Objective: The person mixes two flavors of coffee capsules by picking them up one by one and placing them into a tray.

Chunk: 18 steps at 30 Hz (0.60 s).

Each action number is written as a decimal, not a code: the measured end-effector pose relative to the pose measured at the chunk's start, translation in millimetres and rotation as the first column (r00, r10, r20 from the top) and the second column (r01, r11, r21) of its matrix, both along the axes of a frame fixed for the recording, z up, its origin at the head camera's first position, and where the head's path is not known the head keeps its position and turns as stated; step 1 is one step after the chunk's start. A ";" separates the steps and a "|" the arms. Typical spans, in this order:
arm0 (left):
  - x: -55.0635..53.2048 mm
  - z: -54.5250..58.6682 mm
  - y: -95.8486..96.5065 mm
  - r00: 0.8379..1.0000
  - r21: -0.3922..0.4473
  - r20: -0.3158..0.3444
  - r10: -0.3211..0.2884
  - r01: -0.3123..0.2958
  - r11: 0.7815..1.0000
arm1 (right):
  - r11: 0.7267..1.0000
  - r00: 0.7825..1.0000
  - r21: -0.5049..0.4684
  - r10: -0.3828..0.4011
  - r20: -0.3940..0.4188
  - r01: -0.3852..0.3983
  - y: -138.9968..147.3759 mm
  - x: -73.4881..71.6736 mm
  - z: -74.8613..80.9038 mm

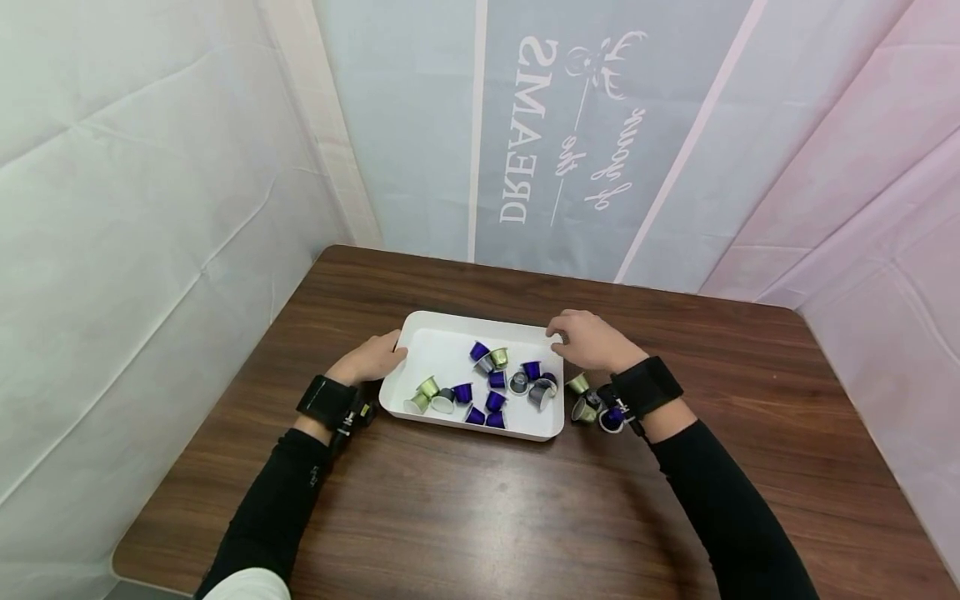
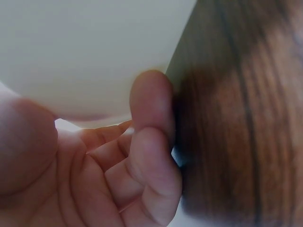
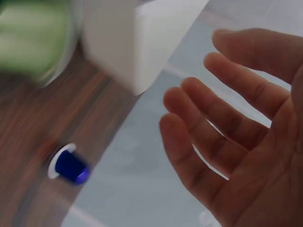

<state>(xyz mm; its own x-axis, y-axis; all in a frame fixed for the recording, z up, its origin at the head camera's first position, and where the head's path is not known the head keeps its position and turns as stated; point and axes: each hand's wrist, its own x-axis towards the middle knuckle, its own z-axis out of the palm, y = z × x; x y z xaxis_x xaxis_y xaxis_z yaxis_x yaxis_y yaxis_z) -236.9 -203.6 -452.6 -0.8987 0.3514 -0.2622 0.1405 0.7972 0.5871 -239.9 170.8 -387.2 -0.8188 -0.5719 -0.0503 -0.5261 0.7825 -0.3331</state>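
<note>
A white rectangular tray (image 1: pixel 442 346) lies on the table with blue capsules (image 1: pixel 496 401), green capsules (image 1: pixel 428 387) and grey capsules (image 1: pixel 539 396) scattered inside. My left hand (image 1: pixel 371 359) grips the tray's left end. Its curled fingers (image 2: pixel 154 101) lie against the tray's underside in the left wrist view. My right hand (image 1: pixel 592 340) hovers at the tray's far right corner, holding nothing, its fingers loosely bent and spread apart in the right wrist view. Under the right wrist, several coffee capsules lie outside the tray, among them a green capsule (image 1: pixel 578 383) and a blue capsule (image 3: pixel 70 165).
The brown wooden table (image 1: pixel 465 517) extends around the tray on all sides. A printed grey-blue curtain (image 1: pixel 420 167) hangs along its far edge, with white fabric (image 1: pixel 150 250) at the left and pinkish-white fabric (image 1: pixel 885 275) at the right.
</note>
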 end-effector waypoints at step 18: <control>-2.4 -2.1 -1.7 1.000 -0.014 0.013 0.003 -0.003 1.000 | 0.963 0.963 0.003 -0.268 0.021 0.268 71.6 -40.6 -36.2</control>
